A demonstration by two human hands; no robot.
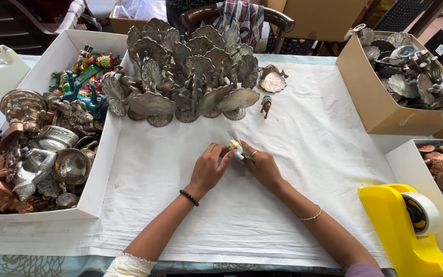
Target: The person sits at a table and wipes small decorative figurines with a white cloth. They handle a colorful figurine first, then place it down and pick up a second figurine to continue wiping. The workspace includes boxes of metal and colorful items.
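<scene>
White-and-yellow small painted figurine [235,147] sits mid-frame, pinched between both hands above the cloth-covered tabletop [303,154].
Left hand [210,166] and right hand [262,165] clamp it together; step looks like wrapping, needing the yellow tape dispenser [406,231] at lower right.

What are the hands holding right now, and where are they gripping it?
Both hands, left and right, pinch a small white-and-yellow figurine by its lower part; the exact grip is hidden by fingers.
</scene>
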